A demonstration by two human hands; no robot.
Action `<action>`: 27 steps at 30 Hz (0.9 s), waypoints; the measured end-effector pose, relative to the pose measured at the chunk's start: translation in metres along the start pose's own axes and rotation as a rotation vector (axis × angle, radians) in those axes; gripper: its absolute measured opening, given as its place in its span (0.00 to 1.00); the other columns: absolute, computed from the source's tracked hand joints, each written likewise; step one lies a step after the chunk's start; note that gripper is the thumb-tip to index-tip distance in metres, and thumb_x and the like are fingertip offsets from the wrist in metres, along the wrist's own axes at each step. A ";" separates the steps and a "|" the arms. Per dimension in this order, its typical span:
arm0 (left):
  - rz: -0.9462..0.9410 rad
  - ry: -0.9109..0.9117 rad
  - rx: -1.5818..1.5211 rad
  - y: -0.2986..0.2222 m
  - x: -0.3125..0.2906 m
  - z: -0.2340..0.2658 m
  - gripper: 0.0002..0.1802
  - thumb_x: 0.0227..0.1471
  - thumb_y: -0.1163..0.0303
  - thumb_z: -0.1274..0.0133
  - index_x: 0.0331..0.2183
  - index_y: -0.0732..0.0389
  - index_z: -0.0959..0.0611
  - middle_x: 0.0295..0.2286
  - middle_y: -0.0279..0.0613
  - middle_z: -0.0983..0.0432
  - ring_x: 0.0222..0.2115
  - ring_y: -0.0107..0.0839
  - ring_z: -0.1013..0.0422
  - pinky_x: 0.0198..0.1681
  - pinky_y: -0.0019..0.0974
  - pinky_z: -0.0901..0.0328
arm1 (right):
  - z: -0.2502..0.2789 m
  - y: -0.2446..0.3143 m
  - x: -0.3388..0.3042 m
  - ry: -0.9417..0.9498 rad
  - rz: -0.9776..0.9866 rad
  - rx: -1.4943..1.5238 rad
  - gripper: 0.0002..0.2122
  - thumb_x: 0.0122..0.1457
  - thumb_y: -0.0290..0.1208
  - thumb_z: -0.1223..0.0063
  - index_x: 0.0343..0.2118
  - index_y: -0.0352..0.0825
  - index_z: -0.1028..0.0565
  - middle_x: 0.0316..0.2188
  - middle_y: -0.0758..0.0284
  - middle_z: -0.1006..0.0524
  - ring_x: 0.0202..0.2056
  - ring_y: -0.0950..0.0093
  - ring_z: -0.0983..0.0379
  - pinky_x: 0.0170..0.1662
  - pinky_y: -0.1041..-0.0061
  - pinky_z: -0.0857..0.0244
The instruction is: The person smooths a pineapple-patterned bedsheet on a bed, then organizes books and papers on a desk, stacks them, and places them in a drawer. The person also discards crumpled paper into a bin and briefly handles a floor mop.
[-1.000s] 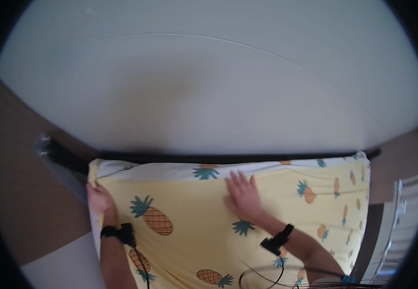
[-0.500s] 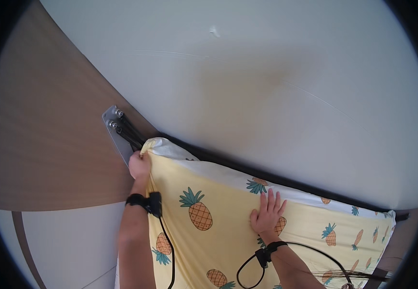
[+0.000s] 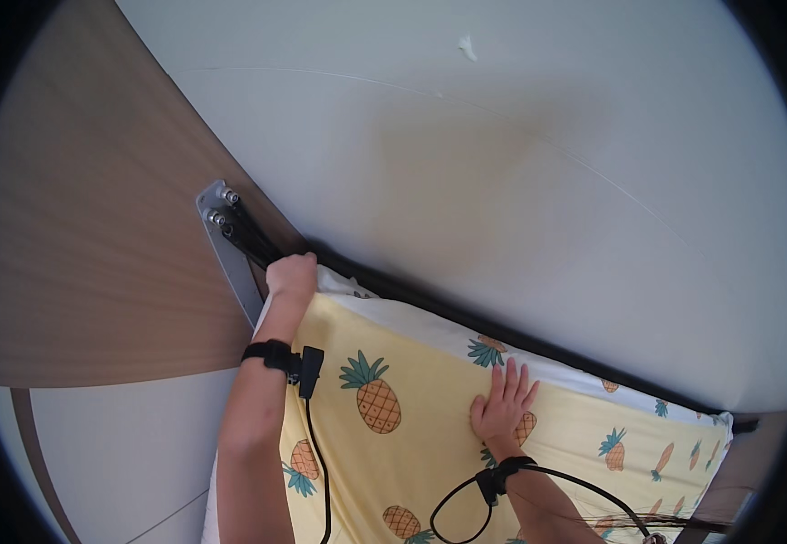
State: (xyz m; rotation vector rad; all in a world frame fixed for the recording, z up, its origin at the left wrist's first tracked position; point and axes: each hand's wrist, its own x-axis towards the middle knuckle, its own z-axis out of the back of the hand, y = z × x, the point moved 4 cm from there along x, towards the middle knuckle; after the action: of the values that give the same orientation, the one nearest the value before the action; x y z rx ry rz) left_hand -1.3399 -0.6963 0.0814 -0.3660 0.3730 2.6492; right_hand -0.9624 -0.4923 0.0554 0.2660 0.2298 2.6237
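The corner of the yellow pineapple sheet (image 3: 393,408) is gripped by the closed left hand (image 3: 290,276) beside the metal bracket (image 3: 223,238), probably to pull it tight. The right hand (image 3: 502,408) is laid flat on the sheet, fingers spread, holding nothing, likely to keep the cloth smooth.

Even, soft daylight; no glare. Faint broad shadow on the pale grey wall (image 3: 502,154). Focus sharp at centre; strong fisheye bending, black vignette at rim.

two hands (image 3: 291,276), one pineapple-print sheet (image 3: 429,426)
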 end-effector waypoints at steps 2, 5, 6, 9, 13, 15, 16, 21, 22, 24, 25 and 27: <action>-0.094 -0.068 0.025 -0.006 0.012 0.001 0.10 0.49 0.72 0.56 0.37 0.60 0.25 0.26 0.46 0.22 0.29 0.43 0.24 0.30 0.43 0.30 | 0.000 -0.002 0.000 0.015 -0.002 -0.025 0.29 0.47 0.39 0.56 0.55 0.37 0.39 0.60 0.58 0.45 0.62 0.51 0.57 0.60 0.40 0.72; 0.101 -0.271 -0.173 0.013 0.013 0.010 0.10 0.49 0.71 0.55 0.35 0.63 0.27 0.25 0.48 0.22 0.28 0.45 0.24 0.31 0.46 0.30 | 0.003 -0.004 -0.001 0.019 -0.006 -0.042 0.30 0.47 0.39 0.56 0.56 0.37 0.39 0.60 0.58 0.45 0.62 0.51 0.57 0.60 0.40 0.72; 0.091 -0.244 -0.169 0.019 0.010 0.013 0.09 0.50 0.70 0.55 0.34 0.63 0.30 0.23 0.49 0.23 0.29 0.46 0.24 0.31 0.46 0.30 | 0.003 -0.003 -0.001 0.020 -0.001 -0.039 0.30 0.47 0.39 0.56 0.56 0.37 0.39 0.60 0.58 0.45 0.62 0.51 0.57 0.60 0.40 0.72; 0.140 -0.161 -0.204 0.027 0.005 -0.001 0.13 0.51 0.74 0.58 0.41 0.63 0.30 0.39 0.56 0.26 0.29 0.45 0.24 0.30 0.43 0.29 | -0.001 0.004 -0.001 0.012 0.017 -0.015 0.30 0.47 0.39 0.57 0.56 0.37 0.39 0.59 0.58 0.44 0.61 0.51 0.56 0.60 0.41 0.72; -0.005 -0.338 -0.142 -0.008 -0.076 0.036 0.32 0.49 0.75 0.56 0.57 0.52 0.39 0.58 0.60 0.54 0.48 0.54 0.36 0.45 0.51 0.35 | 0.000 0.001 -0.007 -0.018 0.031 -0.035 0.30 0.47 0.38 0.57 0.56 0.35 0.40 0.60 0.57 0.44 0.61 0.51 0.55 0.60 0.42 0.72; -0.194 -0.483 -0.102 -0.010 -0.148 0.015 0.40 0.42 0.79 0.52 0.58 0.49 0.39 0.60 0.57 0.58 0.59 0.60 0.57 0.57 0.59 0.49 | -0.001 0.005 -0.006 -0.018 0.050 -0.009 0.30 0.47 0.38 0.57 0.56 0.35 0.40 0.60 0.57 0.44 0.61 0.52 0.55 0.60 0.42 0.71; -0.278 -0.478 -0.259 -0.011 -0.193 0.001 0.37 0.42 0.77 0.51 0.57 0.49 0.36 0.59 0.57 0.55 0.59 0.58 0.54 0.56 0.62 0.50 | 0.001 0.005 -0.007 -0.025 0.046 -0.035 0.30 0.47 0.37 0.57 0.57 0.35 0.41 0.60 0.57 0.44 0.62 0.52 0.55 0.61 0.43 0.71; -0.442 -0.036 -0.210 -0.027 -0.415 -0.105 0.35 0.45 0.56 0.47 0.55 0.53 0.34 0.59 0.59 0.54 0.59 0.59 0.54 0.54 0.73 0.58 | 0.002 0.003 -0.009 -0.063 0.070 -0.071 0.30 0.49 0.37 0.57 0.58 0.36 0.41 0.61 0.58 0.45 0.62 0.54 0.55 0.61 0.45 0.71; -0.277 -0.053 -0.241 -0.017 -0.441 -0.119 0.37 0.43 0.52 0.46 0.55 0.53 0.34 0.59 0.60 0.55 0.59 0.61 0.56 0.54 0.73 0.61 | 0.003 0.006 -0.009 -0.081 0.065 -0.087 0.29 0.51 0.37 0.59 0.58 0.36 0.42 0.61 0.59 0.45 0.62 0.56 0.55 0.61 0.46 0.71; 0.081 -0.177 -0.311 0.004 -0.462 -0.149 0.42 0.40 0.45 0.46 0.55 0.54 0.35 0.59 0.60 0.57 0.59 0.62 0.60 0.55 0.72 0.68 | 0.007 0.004 -0.008 -0.125 0.064 -0.118 0.28 0.53 0.37 0.60 0.59 0.37 0.43 0.61 0.61 0.46 0.62 0.58 0.55 0.61 0.48 0.70; 0.098 -0.164 -0.302 0.008 -0.465 -0.159 0.42 0.40 0.45 0.46 0.55 0.54 0.35 0.59 0.60 0.57 0.59 0.62 0.60 0.55 0.72 0.68 | 0.003 0.005 -0.011 -0.142 0.062 -0.124 0.27 0.54 0.37 0.60 0.59 0.38 0.43 0.61 0.61 0.46 0.62 0.58 0.55 0.61 0.48 0.70; 0.208 -0.198 -0.300 0.006 -0.458 -0.171 0.43 0.39 0.45 0.45 0.55 0.54 0.36 0.59 0.58 0.58 0.60 0.60 0.62 0.56 0.71 0.68 | 0.001 0.006 -0.013 -0.157 0.085 -0.123 0.26 0.56 0.38 0.61 0.59 0.41 0.43 0.61 0.63 0.45 0.62 0.60 0.54 0.61 0.48 0.68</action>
State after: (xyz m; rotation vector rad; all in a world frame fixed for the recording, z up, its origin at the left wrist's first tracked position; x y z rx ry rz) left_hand -0.9116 -0.9311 0.0671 -0.1592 -0.0549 2.9189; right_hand -0.9540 -0.5035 0.0556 0.4455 0.0042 2.6710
